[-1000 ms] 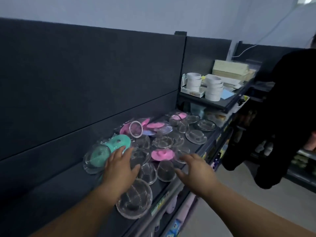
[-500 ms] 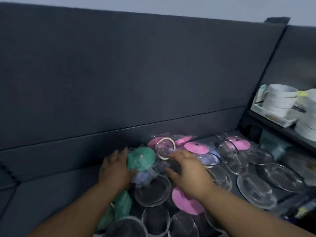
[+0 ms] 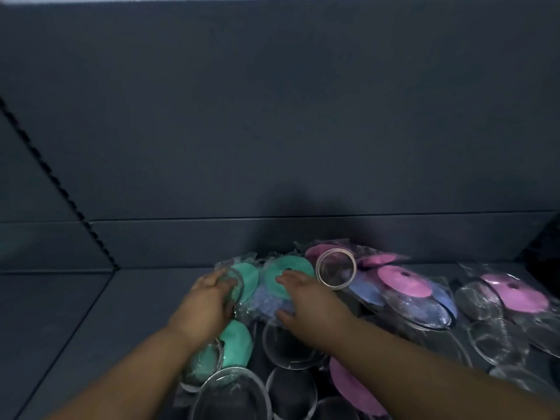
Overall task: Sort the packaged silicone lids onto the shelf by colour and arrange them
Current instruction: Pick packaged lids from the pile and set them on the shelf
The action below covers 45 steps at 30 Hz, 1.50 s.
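- Two bare hands are seen over a heap of packaged lids lying on a dark shelf [image 3: 91, 313], which is backed by a dark back panel [image 3: 272, 116].
- At the left edge of the heap, the left hand [image 3: 209, 304] is laid on the back-left teal lid [image 3: 249, 278]. Its fingers are bent over the clear rim of that packet, and the rim appears to be gripped.
- Two front teal lids [image 3: 238, 344] are seen just below the left wrist, overlapping and partly covered by it.
- The middle teal lid [image 3: 288, 272] lies beside the back-left one, so four teal lids are counted in all.
- The right hand [image 3: 309, 301] is held nearly flat with its fingers spread. The fingertips are rested on the middle teal lid, the thumb is spread onto a blue packet, and nothing is clasped.
- Two blue lids [image 3: 363, 291] are counted, one under the right hand and one just to its right.
- One clear ring [image 3: 335, 269] with a pale rim is propped on edge just beside the right fingertips.
- Five pink lids [image 3: 401, 280] are counted: three clustered behind and right of the ring, one far right, and one at the front under the right forearm.
- Many clear lids [image 3: 235, 395] are spread along the front and right. They overlap too much for an exact count.
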Tool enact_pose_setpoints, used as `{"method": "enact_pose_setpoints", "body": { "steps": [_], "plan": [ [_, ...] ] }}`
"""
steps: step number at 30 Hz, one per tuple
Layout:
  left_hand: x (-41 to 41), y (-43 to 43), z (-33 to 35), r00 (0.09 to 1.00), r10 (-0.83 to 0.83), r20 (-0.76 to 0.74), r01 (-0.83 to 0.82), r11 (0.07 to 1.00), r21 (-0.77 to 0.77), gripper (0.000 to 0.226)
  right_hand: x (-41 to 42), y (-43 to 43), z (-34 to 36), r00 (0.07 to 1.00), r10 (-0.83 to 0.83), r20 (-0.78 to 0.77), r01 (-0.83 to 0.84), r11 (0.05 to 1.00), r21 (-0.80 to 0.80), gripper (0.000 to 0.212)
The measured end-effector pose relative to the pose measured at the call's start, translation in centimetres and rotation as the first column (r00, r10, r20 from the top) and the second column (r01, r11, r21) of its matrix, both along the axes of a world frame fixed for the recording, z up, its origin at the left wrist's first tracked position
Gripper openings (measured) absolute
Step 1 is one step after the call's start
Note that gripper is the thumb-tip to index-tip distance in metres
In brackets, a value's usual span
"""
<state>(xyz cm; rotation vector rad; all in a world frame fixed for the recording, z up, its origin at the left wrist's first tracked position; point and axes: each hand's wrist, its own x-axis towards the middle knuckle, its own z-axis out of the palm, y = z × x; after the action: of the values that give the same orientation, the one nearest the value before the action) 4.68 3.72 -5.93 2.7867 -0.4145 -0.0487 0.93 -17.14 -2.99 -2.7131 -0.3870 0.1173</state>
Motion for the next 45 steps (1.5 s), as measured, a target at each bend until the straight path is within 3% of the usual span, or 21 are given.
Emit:
{"method": "enact_pose_setpoints", "body": {
  "steps": [4,9,12,15,19,24,27,31,35,40,45],
  "plan": [
    [0.5,1.3,-0.3,0.996,0.092,0.018,-0.092,0.996,0.016,0.050,0.9,1.1,-0.9,0.997,-0.061,-0.041,0.054,0.987,-0.152,0.075],
    [2.7,0.7,-0.7,0.992,0.034,-0.123,-0.006,0.975,0.222,0.103,1.2,2.1,-1.8,0.982,-0.163,-0.091,0.130,0.947,-0.292,0.096],
    [3.8,0.6,-1.3,0.987,-0.015,-0.159,0.060,0.957,0.284,0.110,1.7,2.8,-1.9,0.976,-0.189,-0.106,0.144,0.931,-0.336,0.090],
    [4.4,0.7,-1.6,0.989,-0.095,-0.110,0.124,0.945,0.301,0.095,1.8,3.6,-1.5,0.972,-0.209,-0.110,0.155,0.917,-0.367,0.076],
    [4.3,1.0,-1.2,0.966,-0.254,0.059,0.227,0.931,0.284,0.055,1.4,4.4,-0.2,0.966,-0.222,-0.130,0.165,0.923,-0.349,0.059],
    [3.0,0.9,-0.2,0.968,-0.229,0.101,0.201,0.952,0.229,0.027,0.5,5.0,1.2,0.976,-0.217,0.003,0.204,0.914,-0.351,0.036],
    [2.3,0.9,0.4,0.971,-0.210,0.117,0.181,0.960,0.215,0.022,0.1,4.8,1.3,0.977,-0.194,0.087,0.213,0.914,-0.346,0.029],
    [1.9,0.8,1.5,0.971,-0.181,0.154,0.173,0.983,0.060,0.022,0.4,3.9,1.3,0.927,-0.268,0.262,0.318,0.932,-0.174,0.020],
    [1.1,0.1,3.6,0.978,-0.049,0.202,0.096,0.968,-0.231,0.018,0.6,3.2,2.2,0.811,-0.417,0.411,0.397,0.907,0.137,0.017],
    [1.2,-1.1,4.0,0.998,0.017,0.064,0.025,0.803,-0.595,0.009,0.2,3.0,2.3,0.660,-0.519,0.543,0.376,0.854,0.359,0.012],
    [1.3,-1.8,3.1,0.998,-0.023,-0.058,-0.027,0.675,-0.737,0.010,-0.6,2.5,2.2,0.676,-0.627,0.387,0.418,0.758,0.500,0.011]
  ]
}}
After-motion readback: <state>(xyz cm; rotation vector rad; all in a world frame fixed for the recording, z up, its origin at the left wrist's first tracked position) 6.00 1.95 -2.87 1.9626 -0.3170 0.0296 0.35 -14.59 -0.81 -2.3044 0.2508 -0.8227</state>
